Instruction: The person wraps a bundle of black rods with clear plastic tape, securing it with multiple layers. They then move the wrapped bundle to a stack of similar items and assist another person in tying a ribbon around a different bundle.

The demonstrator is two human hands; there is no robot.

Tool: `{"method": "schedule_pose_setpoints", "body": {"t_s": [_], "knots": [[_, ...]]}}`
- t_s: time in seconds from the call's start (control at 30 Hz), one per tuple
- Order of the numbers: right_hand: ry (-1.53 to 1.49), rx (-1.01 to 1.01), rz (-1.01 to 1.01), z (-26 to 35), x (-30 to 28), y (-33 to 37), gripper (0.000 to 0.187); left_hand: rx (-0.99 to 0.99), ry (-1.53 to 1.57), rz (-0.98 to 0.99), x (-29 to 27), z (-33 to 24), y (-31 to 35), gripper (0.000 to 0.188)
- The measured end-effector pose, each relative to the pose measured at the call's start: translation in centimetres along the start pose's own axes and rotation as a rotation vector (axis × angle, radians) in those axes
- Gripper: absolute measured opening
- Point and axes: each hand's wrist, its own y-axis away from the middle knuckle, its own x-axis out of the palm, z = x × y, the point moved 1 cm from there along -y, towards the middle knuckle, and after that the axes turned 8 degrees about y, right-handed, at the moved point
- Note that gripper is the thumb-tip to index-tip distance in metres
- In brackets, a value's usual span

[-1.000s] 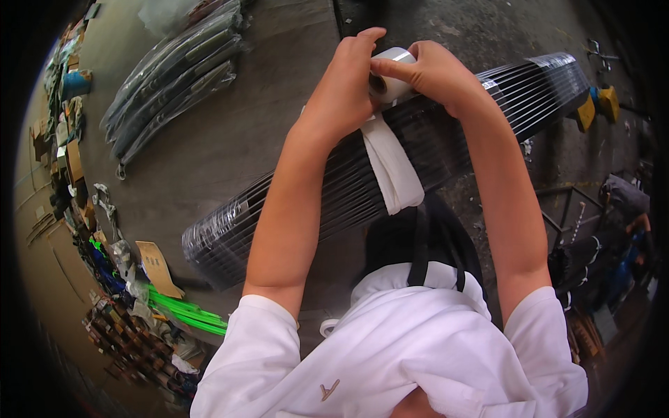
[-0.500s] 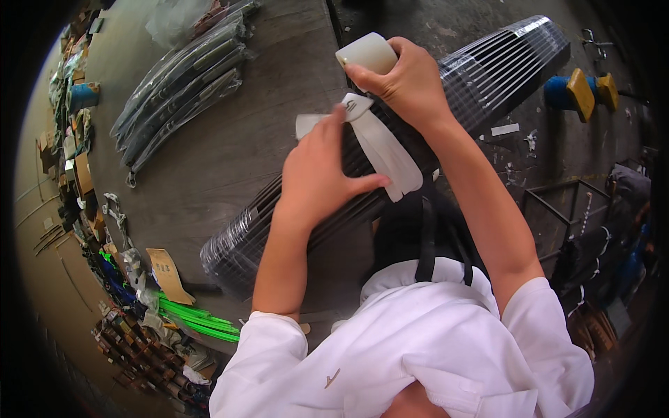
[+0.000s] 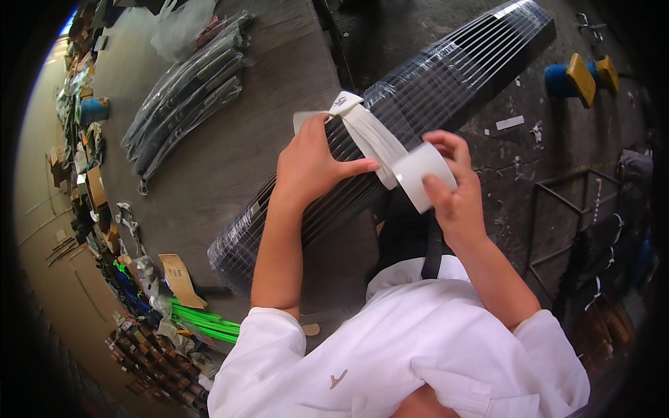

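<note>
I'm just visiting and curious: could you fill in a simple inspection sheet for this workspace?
Surface: grey-brown table, with the dark wrapped bundle lying aslant and reaching past its edge.
Things in hand: white roll; white band across the bundle.
Clutter: dark pieces in clear plastic on the table; cardboard piece and green strips at lower left.
Left hand: fingers and thumb spread at the band; pressure cannot be told.
Right hand: gripping the roll.
Cables: nothing seen that is clearly a cable.
Surroundings: dark floor with a white scrap and blue-and-yellow objects.
</note>
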Motion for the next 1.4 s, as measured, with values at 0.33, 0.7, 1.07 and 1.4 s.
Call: {"method": "schedule_pose_setpoints", "body": {"t_s": [0.33,0.7,1.07,1.4], "knots": [[0.048,0.125,0.118,-12.2,-1.5,3.2,0.038,0.120,0.030,-0.018,0.3,0.8,-0.3,0.108],[0.014,-0.077,0.069,-17.4,1.4,0.0,0.040,0.073,0.109,0.153,0.9,-1.2,-1.1,0.112],[-0.058,0.067,0.290,-20.7,4.8,-4.6,0.052,0.105,0.118,0.199,0.9,-1.8,-2.0,0.117],[-0.563,0.035,0.556,-16.5,9.4,-13.8,0.055,0.127,0.251,0.236,1.0,-0.7,-2.6,0.131]]}}
